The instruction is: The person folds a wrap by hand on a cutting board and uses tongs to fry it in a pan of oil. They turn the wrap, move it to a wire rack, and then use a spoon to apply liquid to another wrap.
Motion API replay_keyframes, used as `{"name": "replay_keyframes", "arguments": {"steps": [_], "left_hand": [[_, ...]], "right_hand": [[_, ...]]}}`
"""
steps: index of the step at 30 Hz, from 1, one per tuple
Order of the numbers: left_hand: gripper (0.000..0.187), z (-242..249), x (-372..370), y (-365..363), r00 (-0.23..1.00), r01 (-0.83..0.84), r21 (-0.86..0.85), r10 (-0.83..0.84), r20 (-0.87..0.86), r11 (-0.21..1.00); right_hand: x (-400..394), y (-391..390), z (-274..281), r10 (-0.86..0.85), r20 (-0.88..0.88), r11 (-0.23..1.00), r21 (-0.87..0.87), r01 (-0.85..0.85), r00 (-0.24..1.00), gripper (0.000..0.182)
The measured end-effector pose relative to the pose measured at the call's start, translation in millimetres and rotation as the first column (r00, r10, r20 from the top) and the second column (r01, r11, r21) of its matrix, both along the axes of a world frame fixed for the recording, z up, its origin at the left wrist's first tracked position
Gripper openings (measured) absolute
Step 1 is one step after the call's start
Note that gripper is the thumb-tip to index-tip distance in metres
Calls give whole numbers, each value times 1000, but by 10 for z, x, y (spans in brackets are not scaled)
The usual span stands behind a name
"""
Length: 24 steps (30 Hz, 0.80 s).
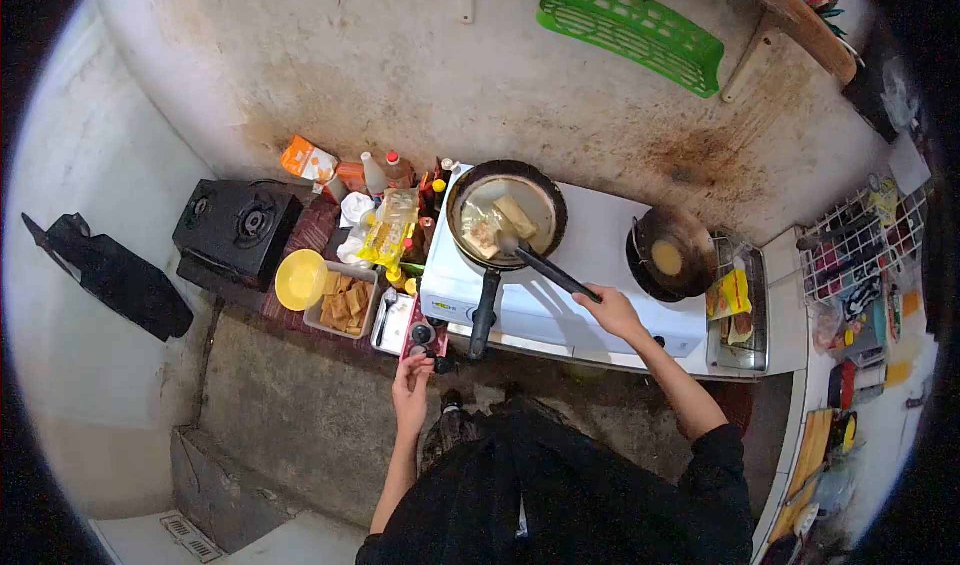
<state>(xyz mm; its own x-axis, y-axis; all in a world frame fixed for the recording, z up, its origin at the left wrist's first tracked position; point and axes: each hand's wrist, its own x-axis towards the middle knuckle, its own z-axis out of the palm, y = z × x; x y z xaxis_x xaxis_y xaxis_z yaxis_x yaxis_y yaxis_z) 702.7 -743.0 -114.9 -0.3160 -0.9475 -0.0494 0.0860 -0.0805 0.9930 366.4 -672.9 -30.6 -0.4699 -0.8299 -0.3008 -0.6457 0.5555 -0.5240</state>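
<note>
My right hand (612,311) grips the black handle of a spatula (545,265). Its blade reaches into a dark frying pan (506,215) on the white stove (590,265). The pan holds pale oil and a few flat tan pieces. The pan's long handle points toward me. My left hand (412,383) hovers by the counter's front edge, fingers loosely apart, just below a small dark jar (423,335) and a white tray (393,322). It holds nothing that I can see.
A wok (672,255) with yellow liquid sits on the stove's right burner. To the left are a tub of tan squares (343,300), a yellow bowl (300,279), an oil bag (390,227), bottles and a black gas stove (236,225). A green basket (630,25) hangs on the wall.
</note>
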Motion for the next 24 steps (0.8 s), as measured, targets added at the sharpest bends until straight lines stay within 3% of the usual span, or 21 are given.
{"name": "replay_keyframes", "arguments": {"steps": [1,3,5,8,13,15,16,19,20,24], "left_hand": [[19,-15,2,3,1000,4,3,-4,-4,1000],[18,-45,16,4,999,4,37,-2,-35,999],[19,-50,38,1,1000,4,34,-3,-31,999],[19,-60,47,-24,999,0,29,1,-43,1000],[21,-116,50,-58,1000,18,19,-18,-10,1000],[23,-253,16,-65,989,86,101,-73,-126,991],[31,-310,15,-80,986,161,51,-162,22,986],[41,-526,-146,-82,956,295,99,-294,-26,950],[50,-563,-177,-90,929,351,124,-362,74,928],[55,-606,-328,-102,910,412,130,-415,-5,902]], "right_hand": [[5,23,77,-4,-4,1000,3,4,1000,47],[12,59,230,37,-193,999,15,-35,980,49],[86,65,467,16,-197,998,58,-5,980,48],[122,64,621,82,-445,992,-51,-117,892,47],[209,-72,388,173,-494,970,-63,-234,852,44],[235,-136,248,192,-519,958,-87,-274,833,43],[264,-176,207,168,-500,967,-82,-239,850,43],[372,-271,195,131,-469,981,-66,-183,873,42],[394,-291,204,116,-459,986,-54,-158,881,42],[426,-260,282,51,-434,985,-127,-117,899,42]]}}
